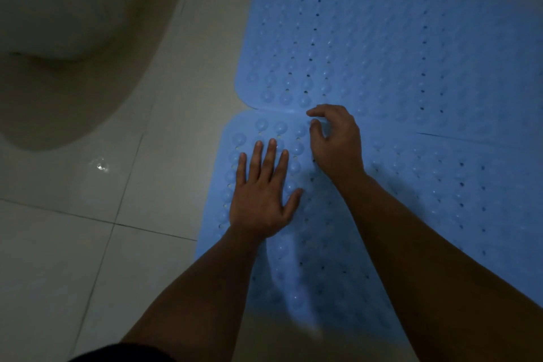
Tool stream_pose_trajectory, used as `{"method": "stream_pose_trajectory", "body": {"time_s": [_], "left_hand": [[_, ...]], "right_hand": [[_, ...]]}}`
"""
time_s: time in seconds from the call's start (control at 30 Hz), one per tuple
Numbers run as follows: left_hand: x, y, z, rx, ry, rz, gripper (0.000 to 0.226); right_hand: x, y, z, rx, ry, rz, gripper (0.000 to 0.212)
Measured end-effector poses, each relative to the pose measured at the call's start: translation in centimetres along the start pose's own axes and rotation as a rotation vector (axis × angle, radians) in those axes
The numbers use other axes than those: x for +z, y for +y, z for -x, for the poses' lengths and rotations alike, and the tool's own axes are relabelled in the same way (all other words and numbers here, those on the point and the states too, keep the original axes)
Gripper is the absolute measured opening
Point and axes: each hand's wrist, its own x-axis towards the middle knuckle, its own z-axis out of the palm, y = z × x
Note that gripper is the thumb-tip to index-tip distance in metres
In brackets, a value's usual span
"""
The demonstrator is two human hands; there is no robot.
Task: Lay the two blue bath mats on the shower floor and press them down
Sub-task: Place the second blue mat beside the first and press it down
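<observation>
Two blue bath mats with suction bumps and small holes lie side by side on the tiled floor. The far mat [396, 47] fills the upper right; the near mat [440, 200] runs under my arms, their edges meeting in a seam. My left hand [261, 197] lies flat on the near mat's left part with fingers straight and spread. My right hand [335, 141] hovers at the seam with fingers loosely curled, fingertips near the near mat's far edge; whether it pinches the edge is unclear.
A white toilet base [67, 47] stands at the upper left, close to the mats' left edges. Pale floor tiles [73, 244] with dark grout lines and a wet glint spread to the left. A dark garment edge [123, 354] shows at the bottom.
</observation>
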Motion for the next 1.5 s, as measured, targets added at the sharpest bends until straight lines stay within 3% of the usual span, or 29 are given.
{"method": "stream_pose_trajectory", "body": {"time_s": [0.33,0.53,0.63,0.7,0.9,1.03,1.17,1.5], "left_hand": [[-0.1,0.2,-0.2,-0.007,-0.086,-0.028,0.091],[-2.5,-1.0,-1.5,-0.015,-0.363,0.177,0.101],[-5.1,-2.5,-1.4,-0.02,-0.112,0.319,0.085],[-6.0,-4.2,-1.4,0.02,0.065,0.226,0.068],[-8.9,-9.7,-1.4,-0.248,0.222,0.105,0.046],[-8.9,-12.0,-0.8,-0.333,0.289,0.138,0.039],[-7.9,-13.8,-0.1,-0.331,0.281,0.118,0.038],[-6.4,-15.6,1.4,-0.408,0.28,0.157,0.042]], "right_hand": [[-0.5,-1.9,-0.2,-0.029,-0.013,0.004,0.021],[-2.4,-4.0,0.9,0.051,-0.073,0.011,0.025],[-2.7,-5.3,1.2,0.033,-0.093,0.042,0.027],[-2.0,-6.3,1.8,0.018,-0.13,0.092,0.027],[5.0,-9.0,8.4,-0.167,-0.361,0.278,0.035],[10.4,-9.0,12.4,-0.18,-0.582,0.57,0.07],[12.1,-8.0,14.7,-0.217,-0.545,0.704,0.096],[12.0,-7.9,15.0,-0.224,-0.511,0.72,0.094]]}}
